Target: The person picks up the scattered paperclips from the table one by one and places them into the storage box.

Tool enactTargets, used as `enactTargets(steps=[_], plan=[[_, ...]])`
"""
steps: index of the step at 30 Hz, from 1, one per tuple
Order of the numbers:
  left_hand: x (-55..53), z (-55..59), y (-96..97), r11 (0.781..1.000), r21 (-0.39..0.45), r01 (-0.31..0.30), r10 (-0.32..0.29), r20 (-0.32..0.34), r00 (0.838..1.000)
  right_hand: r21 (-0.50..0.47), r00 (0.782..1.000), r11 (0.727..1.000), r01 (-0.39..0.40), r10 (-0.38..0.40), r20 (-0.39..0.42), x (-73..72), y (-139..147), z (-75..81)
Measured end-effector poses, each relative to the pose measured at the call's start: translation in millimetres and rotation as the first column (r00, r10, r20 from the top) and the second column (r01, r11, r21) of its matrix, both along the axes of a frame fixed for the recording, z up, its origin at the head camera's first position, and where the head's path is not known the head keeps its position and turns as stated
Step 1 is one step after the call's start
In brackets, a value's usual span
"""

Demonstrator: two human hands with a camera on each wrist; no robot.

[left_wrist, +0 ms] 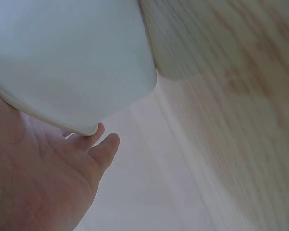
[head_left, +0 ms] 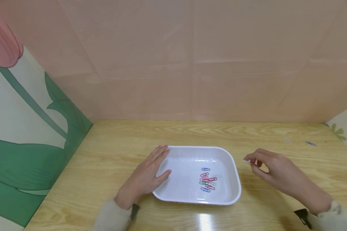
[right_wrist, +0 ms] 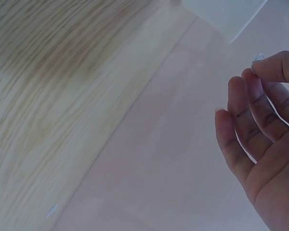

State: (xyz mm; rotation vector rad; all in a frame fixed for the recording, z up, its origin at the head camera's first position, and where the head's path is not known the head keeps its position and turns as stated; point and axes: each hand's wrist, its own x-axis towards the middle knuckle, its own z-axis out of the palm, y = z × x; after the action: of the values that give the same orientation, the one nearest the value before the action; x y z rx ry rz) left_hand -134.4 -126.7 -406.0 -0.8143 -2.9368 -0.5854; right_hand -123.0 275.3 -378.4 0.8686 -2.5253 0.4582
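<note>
A white tray [head_left: 180,171] lies on the wooden table, with several paper clips in its right half, among them a blue paper clip [head_left: 206,169] and a green paper clip [head_left: 203,183]. My left hand [head_left: 146,176] rests on the tray's left rim, fingers straight and thumb over the inside. From below, the left wrist view has the palm against the tray's outer side [left_wrist: 86,62]. Just right of the tray, my right hand [head_left: 274,166] pinches a white paper clip [head_left: 246,161] between thumb and fingertips; in the right wrist view the clip [right_wrist: 258,58] peeks out at the fingertips.
Toward the table's far right lie a blue paper clip [head_left: 310,143] and a small white paper clip [head_left: 287,140]. A pinkish covering [head_left: 191,64] rises behind the back edge. On the left stands a wall [head_left: 23,112] with a painted flower.
</note>
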Motion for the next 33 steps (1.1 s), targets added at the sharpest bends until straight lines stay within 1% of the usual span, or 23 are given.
enactTargets(steps=[10, 17, 20, 24, 28, 30, 33], plan=[[-0.6, 0.8, -0.2, 1.0, 0.004, 0.001, -0.001, 0.0, 1.0, 0.001, 0.999, 0.999, -0.051, 0.051, -0.016, 1.8, -18.2, 6.9], [-0.4, -0.1, -0.1, 1.0, 0.0, -0.002, 0.002, 0.011, 1.0, -0.021, 0.993, 0.993, -0.118, 0.118, -0.003, 5.1, -37.6, 6.8], [-0.2, 0.0, 0.3, 1.0, -0.005, -0.006, 0.006, 0.016, 1.0, -0.016, 0.991, 0.991, -0.134, 0.134, 0.006, 6.4, -46.0, 5.6], [-0.3, 0.5, 0.6, 1.0, -0.003, -0.003, 0.003, 0.016, 1.0, -0.035, 0.981, 0.981, -0.189, 0.19, 0.024, 8.1, -58.2, 0.1], [-0.2, 0.3, 0.3, 1.0, 0.0, -0.001, 0.001, 0.013, 1.0, -0.042, 0.963, 0.964, -0.262, 0.264, 0.051, 10.1, -70.6, -6.3], [-0.2, -0.1, 0.2, 1.0, 0.0, -0.001, 0.001, 0.011, 1.0, -0.039, 0.956, 0.959, -0.282, 0.284, 0.067, 10.9, -75.9, -8.4], [-0.4, -0.4, 0.2, 1.0, 0.002, -0.001, 0.001, 0.005, 1.0, -0.036, 0.953, 0.957, -0.286, 0.288, 0.092, 11.5, -83.2, -10.8]])
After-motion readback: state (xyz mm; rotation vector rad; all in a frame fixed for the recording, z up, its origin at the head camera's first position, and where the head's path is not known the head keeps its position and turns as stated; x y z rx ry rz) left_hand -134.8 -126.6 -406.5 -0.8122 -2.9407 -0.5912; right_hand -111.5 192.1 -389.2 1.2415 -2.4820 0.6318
